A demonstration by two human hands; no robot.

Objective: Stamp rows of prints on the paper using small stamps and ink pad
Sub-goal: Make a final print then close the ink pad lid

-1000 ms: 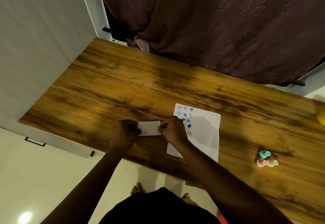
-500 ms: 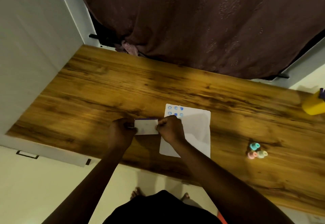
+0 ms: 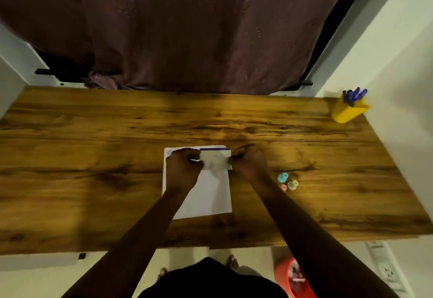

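A white sheet of paper (image 3: pixel 210 194) lies on the wooden table (image 3: pixel 93 152) in front of me. Above its top half I hold a small flat white ink pad case (image 3: pixel 216 160) with a purple far edge, between both hands. My left hand (image 3: pixel 184 169) grips its left end and covers the paper's top left, hiding most of the blue prints. My right hand (image 3: pixel 249 159) pinches its right end. Three small stamps, teal (image 3: pixel 282 177), pink (image 3: pixel 284 187) and pale green (image 3: pixel 293 184), stand together on the table right of my right hand.
A yellow pen holder (image 3: pixel 346 112) with blue pens stands at the table's far right corner. A dark curtain (image 3: pixel 187 28) hangs behind the table. An orange bin (image 3: pixel 293 279) sits on the floor at lower right, beside a wall socket (image 3: pixel 386 272).
Both hands have carried the ink pad case from left of the paper to above its top right. The view has swung right, bringing the pen holder into sight.
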